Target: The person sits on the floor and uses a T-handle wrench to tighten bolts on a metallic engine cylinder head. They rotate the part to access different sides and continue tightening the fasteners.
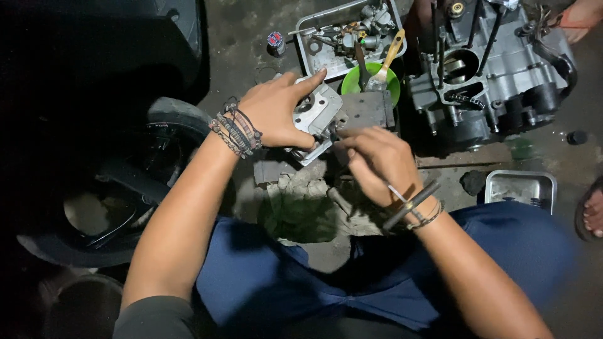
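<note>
Item 1. Left hand (274, 112), centre of frame, upper half: palm and spread fingers clamped over a grey metal cylinder head (316, 122), index finger stretched along its top edge. Woven bracelets at the wrist.

Item 2. Right hand (375, 162), just right of centre: fingers pinched closed at the head's right-hand edge, seemingly on a small part or tool tip; what it is cannot be told, the hand being blurred. Bangles at the wrist.

Item 3. Cylinder head: held above a crumpled rag (301, 201) on the concrete floor (251, 37), just in front of the person's blue-trousered knees.

Item 4. Dark metal block (367, 108), touching the head's right side, centre top.

Item 5. Green bowl (358, 78) holding a paintbrush (388, 59), behind the block.

Item 6. Metal tray (314, 53) of small engine parts, top centre; a small capped bottle (275, 41) to its left.

Item 7. Engine crankcase (496, 75), upper right, opened, with studs standing up.

Item 8. Second, smaller metal tray (521, 188), right of centre.

Item 9. Tyre (169, 119) and dark bodywork, left of frame.

Item 10. Another person's foot (590, 210), right edge.

Judgement: the step in hand looks like fitting or removing a small component at the head's edge, one hand steadying, the other working. The next move would call for a firm brace on the head and fine fingertip control.
</note>
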